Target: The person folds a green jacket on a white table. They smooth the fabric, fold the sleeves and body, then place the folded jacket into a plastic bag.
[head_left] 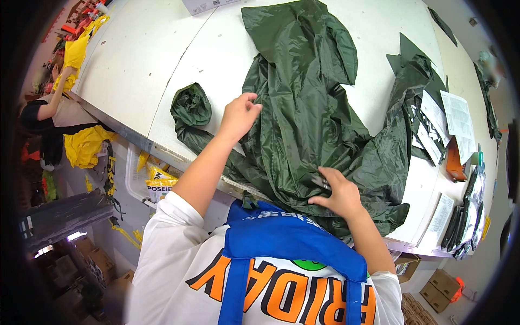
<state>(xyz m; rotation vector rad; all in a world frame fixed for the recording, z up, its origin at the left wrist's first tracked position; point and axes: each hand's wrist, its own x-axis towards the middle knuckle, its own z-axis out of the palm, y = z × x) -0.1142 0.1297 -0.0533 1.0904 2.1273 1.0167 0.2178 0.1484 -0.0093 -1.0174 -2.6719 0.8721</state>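
Observation:
A dark green, shiny raincoat [292,114] lies spread and wrinkled in front of me, reaching the near table edge. A zip runs down its front, and one rolled sleeve end [192,105] lies to the left. My left hand [241,116] is at the coat's left edge, its fingers curled and fingertips against the fabric. Above the lower part of the coat is my right hand [341,194], thumb and fingers bent around a small metallic tool [322,182]. Most of that tool is hidden, so its kind does not show.
The white table [130,59] has a box [208,5] at its far edge. To the right are printed sheets [457,119], an orange-brown item [456,162] and black packets [460,225]. At far left another person's arm [54,100] handles yellow material [76,51]. Cartons [441,287] stand below right.

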